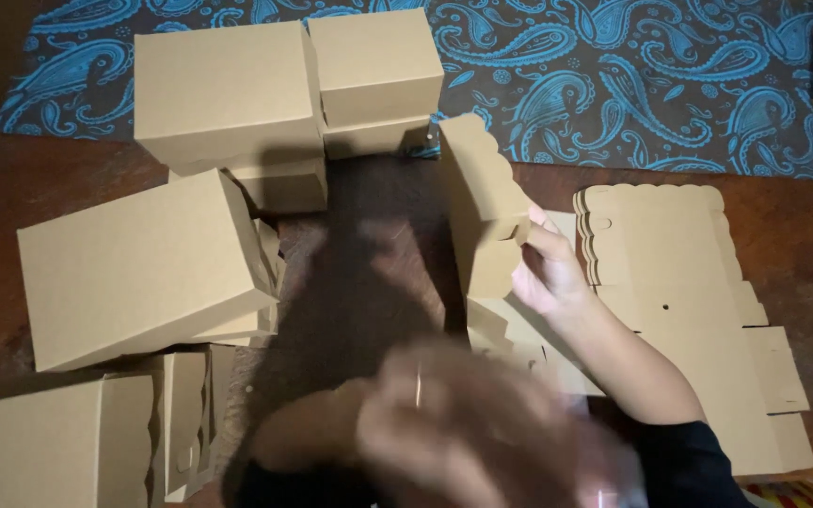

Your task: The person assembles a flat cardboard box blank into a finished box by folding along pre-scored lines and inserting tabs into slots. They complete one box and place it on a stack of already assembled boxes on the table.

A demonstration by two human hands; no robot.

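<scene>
**Right hand grips half-folded box, left hand a blur**

Half-folded kraft box [482, 202], centre of frame, standing upright on the brown table [802, 226], scalloped edge on its upper flap. Right hand [543, 273] just right of it, fingers closed on the box's right side, thumb on the near face. Dark sleeve [689, 461] at lower right. Left hand [444, 423] at bottom centre, heavily motion-blurred; cannot tell if fingers are apart or together, or if it holds anything. Looks raised close to the camera, not touching the box.

Stack of flat box blanks [670, 254] right of the hand, scalloped edges, lying flat, running down to lower right. Finished boxes [228, 89] stacked at upper left and upper centre, touching each other. One large closed box [143, 268] tilted at mid left, leaning on others. More boxes [49, 452] at lower left corner. Paisley cloth [613, 75], blue on dark, across the top of frame behind the table.
</scene>
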